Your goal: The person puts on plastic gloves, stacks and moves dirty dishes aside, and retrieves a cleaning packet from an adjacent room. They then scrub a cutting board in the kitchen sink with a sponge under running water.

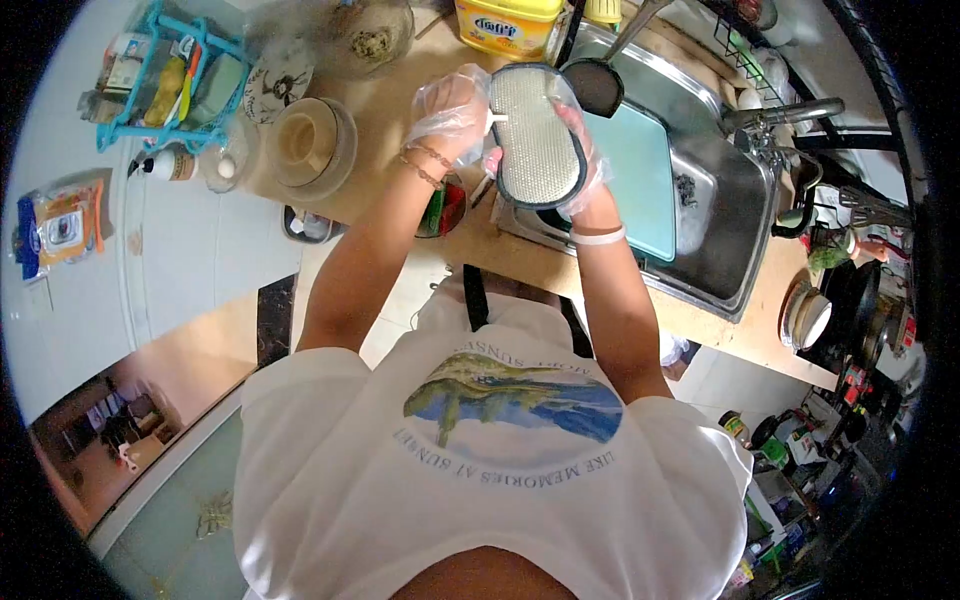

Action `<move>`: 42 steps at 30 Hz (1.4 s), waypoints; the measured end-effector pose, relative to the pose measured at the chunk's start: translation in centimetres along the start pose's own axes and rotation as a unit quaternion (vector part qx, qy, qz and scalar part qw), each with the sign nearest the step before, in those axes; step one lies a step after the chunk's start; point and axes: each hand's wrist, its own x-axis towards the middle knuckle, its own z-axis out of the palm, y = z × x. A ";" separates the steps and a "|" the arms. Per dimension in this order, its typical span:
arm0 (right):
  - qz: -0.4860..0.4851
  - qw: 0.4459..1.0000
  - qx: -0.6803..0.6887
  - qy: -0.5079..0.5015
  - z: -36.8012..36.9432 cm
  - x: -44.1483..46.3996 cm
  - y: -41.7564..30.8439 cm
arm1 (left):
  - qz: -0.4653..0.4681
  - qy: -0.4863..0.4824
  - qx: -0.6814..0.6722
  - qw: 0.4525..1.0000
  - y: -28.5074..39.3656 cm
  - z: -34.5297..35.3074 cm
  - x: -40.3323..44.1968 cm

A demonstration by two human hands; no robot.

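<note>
In a clear plastic glove, my right hand (582, 150) grips an oval pad (538, 135) by its right edge, thumb at the lower left. The pad has a white textured face and a dark rim, and is held over the counter's edge beside the sink. My left hand (450, 108), also gloved, is closed at the pad's left side. A small white piece (495, 118) sticks out from its fingers towards the pad. What the rest of that piece is cannot be made out.
Right of my hands is a steel sink (725, 240) with a light blue board (640, 185) and a dark pan (594, 87). A yellow tub (508, 25) stands behind. Stacked bowls (305, 140) and a blue rack (150, 128) are on the left; stacked dishes (806, 316) sit at the right.
</note>
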 end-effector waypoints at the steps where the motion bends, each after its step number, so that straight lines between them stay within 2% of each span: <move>1: 0.013 0.999 0.039 -0.009 0.1 0.0 0.0 | -0.002 0.002 -0.003 1.000 -0.1 0.3 0.2; 4: 0.011 0.997 0.049 0.059 1.3 -0.5 0.2 | 0.032 -0.018 0.048 0.998 -0.1 -0.2 0.1; 7: -0.033 0.999 0.007 0.032 0.2 -0.7 -0.1 | 0.155 0.116 0.021 0.981 -0.9 0.0 0.2; 10: -0.060 0.998 0.017 -0.011 0.4 -0.6 -1.5 | 0.045 0.072 0.176 0.981 3.2 -6.3 1.6; 11: -0.061 0.997 0.024 -0.040 0.1 -0.2 -2.4 | 0.099 0.187 0.140 0.967 2.8 -6.0 2.9; 14: -0.030 0.999 0.020 0.014 3.5 1.2 -4.1 | 0.135 0.257 0.012 0.957 4.9 -8.4 8.6; 15: -0.056 0.995 0.025 -0.077 3.2 2.3 -4.8 | 0.174 0.253 0.116 0.945 5.9 -8.8 10.1; 17: -0.107 0.981 0.054 -0.151 2.9 4.1 -6.2 | 0.241 0.240 0.319 0.884 7.6 -9.2 13.1; 18: -0.130 0.971 0.067 -0.188 2.7 5.0 -6.9 | 0.250 0.208 0.312 0.892 6.8 -7.9 15.7; 20: -0.195 0.966 0.074 -0.155 2.0 6.5 -7.4 | 0.259 0.124 0.295 0.911 4.4 -3.7 21.1; 22: -0.241 0.950 0.130 -0.152 2.5 6.8 -8.0 | 0.252 0.060 0.260 0.930 4.5 -2.7 22.4; 23: -0.241 0.952 0.086 -0.171 2.4 7.3 -8.6 | 0.252 0.042 0.243 0.936 4.5 -2.4 22.7; 26: -0.241 0.958 0.132 -0.084 2.3 7.1 -9.4 | 0.250 0.014 0.215 0.944 4.3 -1.3 23.2; 27: -0.223 0.961 0.091 -0.138 1.3 7.5 -9.7 | 0.250 0.010 0.208 0.946 4.2 -1.2 23.2; 30: -0.197 0.954 0.169 -0.150 1.6 6.9 -10.0 | 0.248 0.006 0.189 0.950 3.9 -0.9 22.7; 31: -0.228 0.950 0.112 -0.184 0.8 7.6 -10.0 | 0.249 0.004 0.185 0.951 4.0 -1.0 22.6; 34: -0.251 0.948 0.132 -0.146 -0.4 8.1 -9.6 | 0.246 0.005 0.175 0.953 3.4 -1.1 22.2; 38: -0.207 0.964 0.122 -0.114 1.7 6.7 -8.3 | 0.243 0.019 0.166 0.955 3.0 -1.3 21.6; 41: -0.173 0.973 0.146 -0.038 2.0 4.3 -6.9 | 0.239 0.086 0.157 0.954 3.0 -3.5 20.1; 42: -0.082 0.981 0.132 -0.115 1.8 3.0 -6.3 | 0.233 0.124 0.153 0.952 3.1 -4.6 19.0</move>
